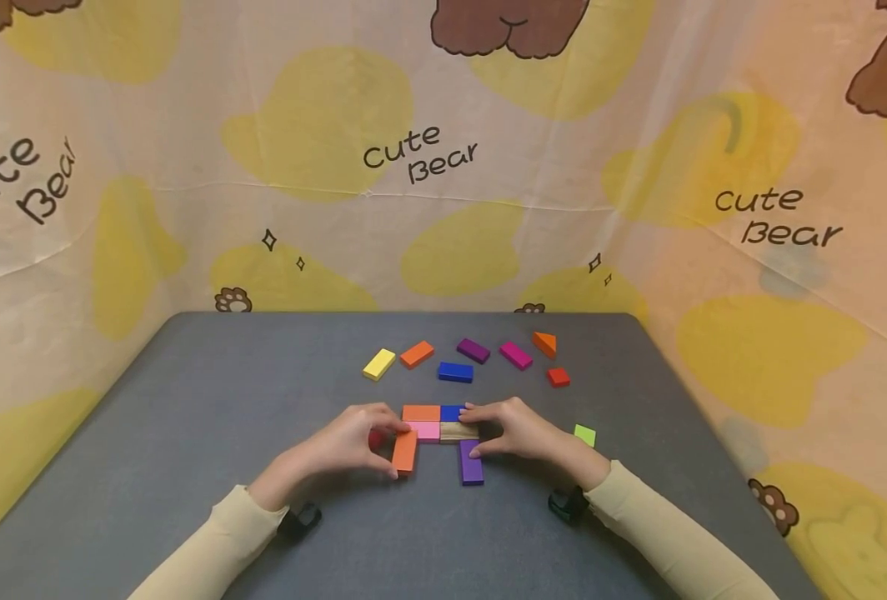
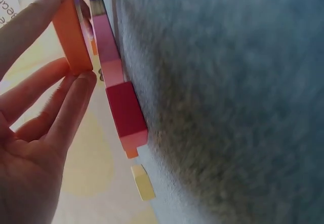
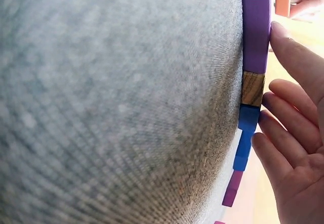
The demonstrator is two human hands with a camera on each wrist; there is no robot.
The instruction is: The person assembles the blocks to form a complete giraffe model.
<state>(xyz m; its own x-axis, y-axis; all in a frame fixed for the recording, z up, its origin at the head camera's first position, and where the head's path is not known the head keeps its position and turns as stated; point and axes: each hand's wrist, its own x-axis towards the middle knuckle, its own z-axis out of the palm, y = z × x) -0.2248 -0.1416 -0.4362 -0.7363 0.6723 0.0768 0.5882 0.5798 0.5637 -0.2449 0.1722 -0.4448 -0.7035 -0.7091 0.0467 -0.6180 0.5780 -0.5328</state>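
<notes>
My left hand point(image 1: 346, 442) pinches an orange block point(image 1: 404, 456) between thumb and fingertips. In the left wrist view this block stands clear of the tabletop. Below it, a red block point(image 2: 125, 107) lies at the end of a row; the hand mostly hides it in the head view. My right hand point(image 1: 528, 433) rests its thumb on a purple block point(image 1: 471, 468), its other fingertips around a wood-grain block point(image 1: 454, 431) and a blue block point(image 1: 450, 412). These lie against a pink block point(image 1: 429, 432) and another orange block point(image 1: 421, 413), forming a flat cluster.
Farther back lie loose blocks: yellow point(image 1: 379, 364), orange point(image 1: 417, 355), blue point(image 1: 455, 372), dark purple point(image 1: 473, 350), magenta point(image 1: 516, 355), an orange triangle point(image 1: 545, 343) and red point(image 1: 558, 377). A lime-green block point(image 1: 584, 434) sits beside the right forearm. Patterned cloth surrounds the grey table point(image 1: 211, 400).
</notes>
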